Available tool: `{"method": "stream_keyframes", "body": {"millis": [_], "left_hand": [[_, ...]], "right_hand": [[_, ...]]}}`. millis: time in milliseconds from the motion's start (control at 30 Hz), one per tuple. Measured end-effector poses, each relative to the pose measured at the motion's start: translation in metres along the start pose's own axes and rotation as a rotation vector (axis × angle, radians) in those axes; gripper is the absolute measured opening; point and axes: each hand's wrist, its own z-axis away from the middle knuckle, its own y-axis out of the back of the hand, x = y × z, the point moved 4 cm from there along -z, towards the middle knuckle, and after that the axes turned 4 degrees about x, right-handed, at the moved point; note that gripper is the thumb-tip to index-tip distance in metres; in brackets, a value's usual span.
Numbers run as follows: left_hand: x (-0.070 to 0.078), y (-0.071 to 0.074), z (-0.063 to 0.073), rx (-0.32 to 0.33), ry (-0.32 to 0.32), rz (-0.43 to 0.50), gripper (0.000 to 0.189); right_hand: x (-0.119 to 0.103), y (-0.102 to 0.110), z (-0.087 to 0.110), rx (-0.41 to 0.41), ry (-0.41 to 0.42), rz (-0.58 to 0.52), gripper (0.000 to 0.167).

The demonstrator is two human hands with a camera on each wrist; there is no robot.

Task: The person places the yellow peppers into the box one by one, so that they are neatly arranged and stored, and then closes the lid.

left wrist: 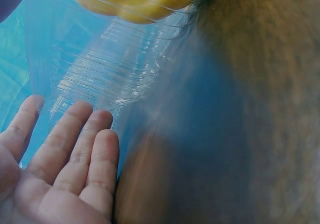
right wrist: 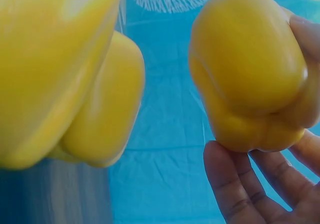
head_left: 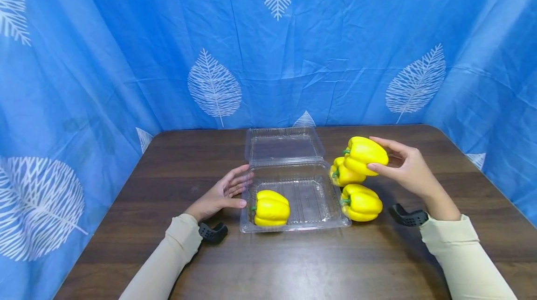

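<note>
Right fingers [right wrist: 225, 179] grip one pepper [head_left: 367, 153], partly hiding another pepper [head_left: 346, 177]; extended left fingers [left wrist: 60, 141] perhaps touch the container [head_left: 310, 197].

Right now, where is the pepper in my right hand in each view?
Head: right of centre, the held pepper in the right hand.
Left wrist: not in it; the boxed pepper shows at the top.
Right wrist: upper right, the held pepper.
Shared landmark: blue curtain, across the top in head, at left in left wrist, behind the held pepper in right wrist.
</note>
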Motion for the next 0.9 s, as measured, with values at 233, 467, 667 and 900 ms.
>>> {"method": "stream_keyframes", "body": {"millis": [233, 467, 667, 900], "left_hand": [[-0.001, 0.001, 0.000, 0.003, -0.002, 0.002, 0.099], [-0.001, 0.000, -0.001, 0.001, 0.011, 0.002, 0.099], [0.000, 0.000, -0.003, 0.005, 0.009, -0.003, 0.099], [-0.001, 0.000, -0.002, 0.010, 0.010, -0.006, 0.100]], "right_hand": [[-0.005, -0.009, -0.001, -0.006, 0.022, 0.014, 0.062], [-0.010, -0.017, -0.001, -0.014, 0.036, 0.026, 0.062], [-0.016, -0.026, -0.003, -0.023, 0.039, 0.033, 0.061], [-0.025, -0.037, -0.008, -0.052, 0.052, 0.010, 0.061]]}}
